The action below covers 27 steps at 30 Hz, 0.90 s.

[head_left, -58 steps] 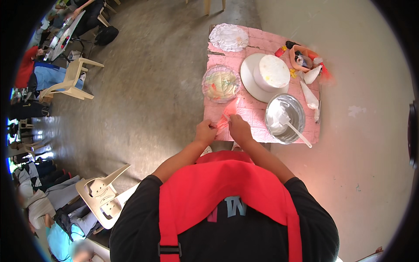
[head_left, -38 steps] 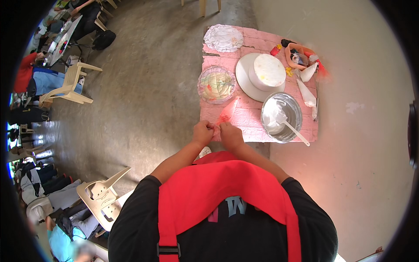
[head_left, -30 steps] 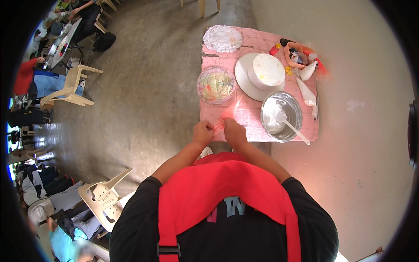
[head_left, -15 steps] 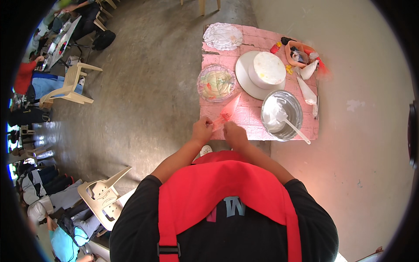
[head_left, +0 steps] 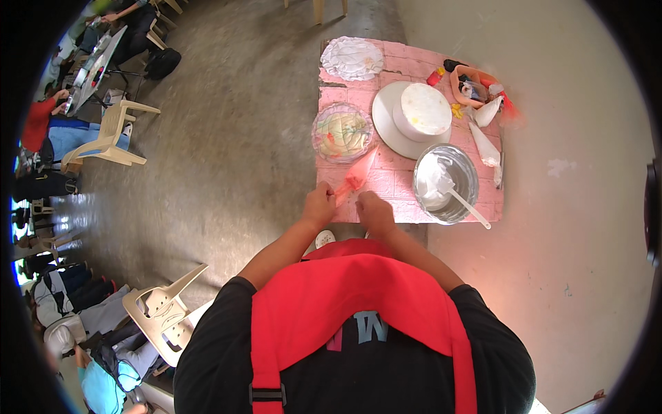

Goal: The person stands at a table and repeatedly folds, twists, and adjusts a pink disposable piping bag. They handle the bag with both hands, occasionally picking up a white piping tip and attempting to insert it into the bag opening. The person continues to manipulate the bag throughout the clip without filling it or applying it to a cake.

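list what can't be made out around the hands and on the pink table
All in the head view:
Right hand: fingertips hidden behind the hand itself; whether it holds anything is unclear.
Pink cone-shaped bag: tail end hidden by the left hand.
Orange basket: contents too small and jumbled to identify.
Metal bowl: bottom partly covered by white cream.

1. Piping bag (head_left: 361, 168): translucent coral pink.
2. Desk (head_left: 398, 186): pink, patterned in bricks, with dark worn patches.
3. Cake (head_left: 425, 110): white, faintly flecked yellow; the round stand (head_left: 387, 130) beneath it, white too.
4. Bowl (head_left: 470, 176): silvery grey; whipped cream (head_left: 433, 181): white; spatula (head_left: 472, 210): white.
5. Frilled disc (head_left: 343, 132): pale yellow-green, streaked orange, with a lilac-pink rim.
6. Basket (head_left: 455, 87): peach.
7. Apron (head_left: 358, 276): bright red, over a black shirt (head_left: 214, 345).
8. Chairs (head_left: 112, 134): plain beige.
9. Floor (head_left: 227, 124): mottled grey-brown.
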Available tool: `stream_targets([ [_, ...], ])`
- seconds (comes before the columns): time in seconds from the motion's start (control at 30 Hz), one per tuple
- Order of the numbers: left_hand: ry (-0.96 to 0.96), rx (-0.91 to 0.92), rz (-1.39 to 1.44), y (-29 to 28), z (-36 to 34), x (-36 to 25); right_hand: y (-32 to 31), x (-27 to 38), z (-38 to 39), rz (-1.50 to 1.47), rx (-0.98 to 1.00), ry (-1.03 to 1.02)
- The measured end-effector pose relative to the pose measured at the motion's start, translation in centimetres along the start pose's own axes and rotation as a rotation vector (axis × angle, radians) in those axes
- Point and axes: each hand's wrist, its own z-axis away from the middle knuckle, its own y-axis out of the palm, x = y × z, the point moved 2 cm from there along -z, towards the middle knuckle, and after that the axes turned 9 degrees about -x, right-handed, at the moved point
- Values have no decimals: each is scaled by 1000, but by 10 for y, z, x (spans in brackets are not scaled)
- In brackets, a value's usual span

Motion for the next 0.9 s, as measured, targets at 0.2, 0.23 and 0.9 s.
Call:
stream_targets([
  [0.2,10,56,13,-3,-5,-3,17,-9,-12,55,87,-12],
  [0.23,19,55,16,-2,-6,-3,14,-13,-17,66,61,35],
  [0.9,600,69,-325,12,-3,-24,-47,-17,10,-139,-28,178],
])
